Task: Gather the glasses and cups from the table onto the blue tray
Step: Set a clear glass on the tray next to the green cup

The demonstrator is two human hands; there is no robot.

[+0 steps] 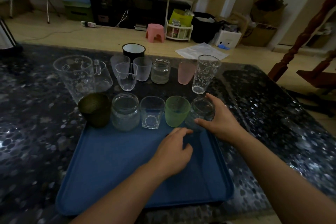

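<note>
Head view: five vessels line the blue tray (116,165); right hand (221,121) grips a jar (201,112), left hand (172,152) loosely curled.

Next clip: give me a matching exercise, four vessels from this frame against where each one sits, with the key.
Things:
1. green cup
2. pink cup
3. black mug
4. dark cup

Places:
A. far table edge
B. left end of the tray's row
C. beside the jar in the right hand
D. left of the tall printed glass

Pairs: 1-C, 2-D, 3-A, 4-B
</note>
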